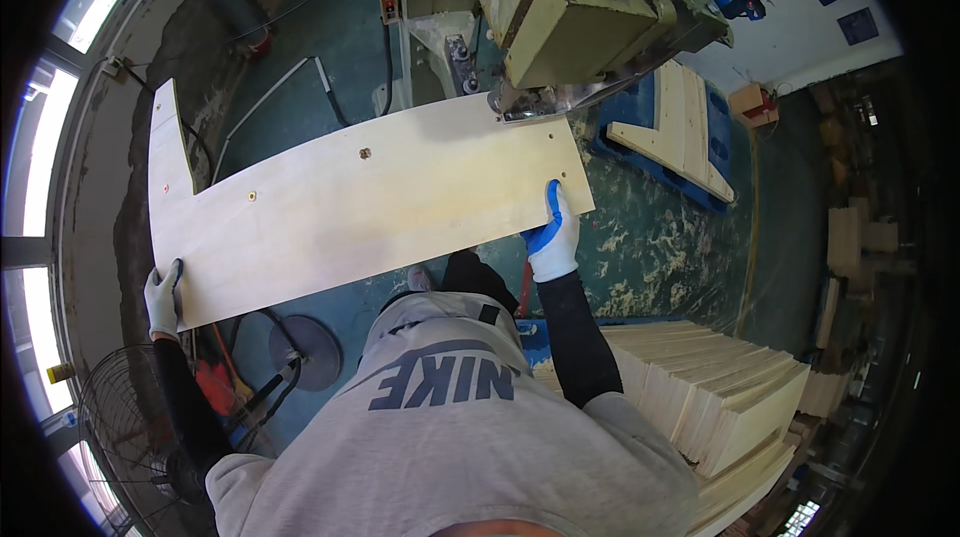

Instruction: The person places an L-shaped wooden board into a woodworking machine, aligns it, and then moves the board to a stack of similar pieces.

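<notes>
A large flat plywood panel (400, 182), L-shaped with an upright arm at its left end, spans the space before me. Several small holes show in it, and one near the left has a brass-coloured insert. My left hand (163, 299), in a white and dark glove, grips the panel's lower left corner, thumb on top. At the right end my right hand (555, 237), in a white and blue glove, grips the near edge with the thumb on the face. Fingers under the panel are hidden. The panel's far edge lies beneath the head of a green machine (580, 37).
Stacked plywood pieces (700, 387) stand close at my right. Cut panels (680, 127) rest on a blue pallet (718, 137) at the far right. A wire-caged fan (120, 427) and its round base (306, 352) are at the left. Wood dust litters the green floor (650, 247).
</notes>
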A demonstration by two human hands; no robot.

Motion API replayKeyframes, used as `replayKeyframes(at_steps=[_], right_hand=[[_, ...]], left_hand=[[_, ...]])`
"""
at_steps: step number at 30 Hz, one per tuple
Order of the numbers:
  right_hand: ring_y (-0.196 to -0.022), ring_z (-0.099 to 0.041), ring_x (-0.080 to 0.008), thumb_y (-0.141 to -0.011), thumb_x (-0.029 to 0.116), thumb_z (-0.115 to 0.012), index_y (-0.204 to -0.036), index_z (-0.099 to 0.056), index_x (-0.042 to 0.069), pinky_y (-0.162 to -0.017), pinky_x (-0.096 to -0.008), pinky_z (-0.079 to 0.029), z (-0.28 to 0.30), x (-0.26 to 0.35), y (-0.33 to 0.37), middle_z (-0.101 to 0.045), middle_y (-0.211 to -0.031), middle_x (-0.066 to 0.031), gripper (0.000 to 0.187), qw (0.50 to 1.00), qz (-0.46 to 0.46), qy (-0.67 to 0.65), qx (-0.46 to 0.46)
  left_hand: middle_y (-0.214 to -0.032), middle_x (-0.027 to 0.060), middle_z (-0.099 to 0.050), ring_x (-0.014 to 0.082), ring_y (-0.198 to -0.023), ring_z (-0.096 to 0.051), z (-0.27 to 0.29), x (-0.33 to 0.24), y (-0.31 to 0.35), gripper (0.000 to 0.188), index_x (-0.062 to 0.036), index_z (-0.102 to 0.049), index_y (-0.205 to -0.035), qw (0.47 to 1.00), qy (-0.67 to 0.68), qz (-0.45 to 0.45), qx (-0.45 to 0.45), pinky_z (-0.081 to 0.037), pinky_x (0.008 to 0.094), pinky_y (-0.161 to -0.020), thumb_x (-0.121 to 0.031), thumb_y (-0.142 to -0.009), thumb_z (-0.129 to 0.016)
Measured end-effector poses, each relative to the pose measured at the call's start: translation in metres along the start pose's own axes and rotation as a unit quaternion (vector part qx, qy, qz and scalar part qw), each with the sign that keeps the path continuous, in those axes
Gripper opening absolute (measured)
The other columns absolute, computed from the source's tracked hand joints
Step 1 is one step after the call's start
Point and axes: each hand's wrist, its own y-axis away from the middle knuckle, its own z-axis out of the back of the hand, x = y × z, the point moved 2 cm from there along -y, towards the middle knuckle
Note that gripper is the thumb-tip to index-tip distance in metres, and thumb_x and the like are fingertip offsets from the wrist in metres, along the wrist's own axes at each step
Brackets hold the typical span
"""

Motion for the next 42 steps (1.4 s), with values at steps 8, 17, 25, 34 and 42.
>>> replayKeyframes(at_steps=[8, 17, 25, 34, 42], right_hand=[[-0.122, -0.061, -0.0256, -0.104, 0.032, -0.056, -0.143, -0.048, 0.007, -0.1, -0.0437, -0.052, 0.008, 0.008, -0.006, -0.059, -0.134, -0.0116, 0.047, 0.998, 0.0, -0.052, 0.045], [-0.1, -0.07, -0.018, -0.1, 0.026, -0.063, -0.13, -0.059, 0.007, -0.076, -0.0347, -0.06, -0.031, -0.008, 0.002, -0.067, -0.117, -0.0049, 0.036, 0.999, -0.021, 0.022, 0.029], [-0.089, -0.071, -0.0131, -0.097, 0.033, -0.065, -0.124, -0.064, 0.012, -0.066, -0.0292, -0.059, -0.044, -0.009, -0.03, -0.07, -0.107, -0.0014, 0.035, 0.997, -0.019, 0.071, 0.01], [-0.069, -0.064, -0.0099, -0.101, 0.033, -0.062, -0.119, -0.062, 0.011, -0.049, -0.0249, -0.043, -0.044, -0.008, -0.016, -0.068, -0.09, 0.0004, 0.029, 0.996, -0.006, 0.084, -0.015], [-0.08, -0.068, -0.009, -0.1, 0.031, -0.062, -0.124, -0.062, 0.013, -0.056, -0.0248, -0.05, -0.048, -0.01, -0.007, -0.069, -0.101, 0.0014, 0.029, 0.995, -0.011, 0.092, -0.038]], left_hand=[[-0.106, 0.004, -0.068, 0.0111, -0.094, -0.06, -0.003, -0.008, 0.022, 0.039, 0.0052, -0.065, -0.117, 0.998, 0.021, -0.017, -0.056, -0.048, 0.0265, -0.084, -0.023, -0.092, -0.075], [-0.103, 0.004, -0.068, 0.0121, -0.09, -0.06, 0.058, 0.06, 0.055, 0.038, 0.0043, -0.068, -0.113, 0.992, 0.009, 0.056, -0.109, -0.048, 0.026, -0.083, -0.025, -0.091, -0.077], [-0.111, 0.0074, -0.068, 0.0146, -0.098, -0.06, 0.045, 0.053, 0.053, 0.043, 0.0082, -0.064, -0.12, 0.995, -0.018, 0.021, -0.091, -0.047, 0.0271, -0.089, -0.022, -0.092, -0.074], [-0.116, 0.0085, -0.067, 0.0152, -0.102, -0.06, 0.036, 0.048, 0.044, 0.049, 0.0083, -0.06, -0.127, 0.996, 0.007, 0.036, -0.087, -0.048, 0.0279, -0.091, -0.024, -0.094, -0.073], [-0.12, 0.007, -0.066, 0.0148, -0.106, -0.06, 0.058, 0.061, 0.021, 0.053, 0.0057, -0.058, -0.132, 0.995, -0.036, 0.029, -0.084, -0.048, 0.0277, -0.092, -0.029, -0.095, -0.073]])
